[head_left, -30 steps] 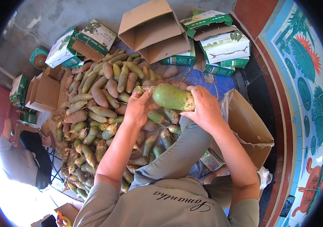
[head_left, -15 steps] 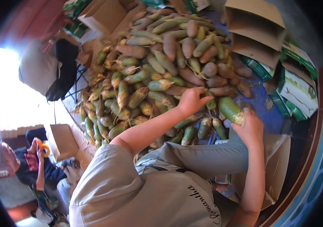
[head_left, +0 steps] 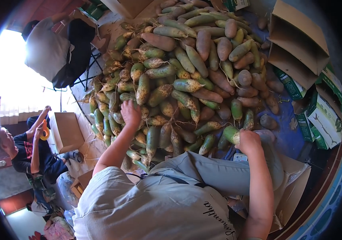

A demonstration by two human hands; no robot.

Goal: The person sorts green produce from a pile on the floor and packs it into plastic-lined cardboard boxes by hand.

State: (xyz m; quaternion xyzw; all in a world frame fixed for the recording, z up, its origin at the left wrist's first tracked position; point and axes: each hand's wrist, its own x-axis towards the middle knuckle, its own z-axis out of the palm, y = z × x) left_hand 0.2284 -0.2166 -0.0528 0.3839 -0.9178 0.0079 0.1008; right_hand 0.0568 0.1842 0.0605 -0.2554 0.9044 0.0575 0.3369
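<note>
A large heap of green radishes (head_left: 187, 85), many with soil-stained root ends, spreads in front of me. My right hand (head_left: 249, 141) is closed round the pale end of a green radish (head_left: 231, 135) above my bent knee, at the heap's near right edge. My left hand (head_left: 131, 113) reaches down onto the left part of the heap, palm down. Its fingers are apart and touch the radishes there, with none gripped that I can see. Part of the fingertips is hidden among the radishes.
Open cardboard boxes (head_left: 297, 44) and green-and-white cartons (head_left: 325, 118) stand at the right. Another cardboard box (head_left: 293, 184) is beside my leg. At left, one person (head_left: 47, 56) bends over, and another (head_left: 35, 148) holds an orange tape roll (head_left: 45, 132) near a box (head_left: 66, 132).
My left hand has moved left, from near the right hand to the heap's left part. My right hand, still holding the green radish, has come lower and slightly left. The view has shifted.
</note>
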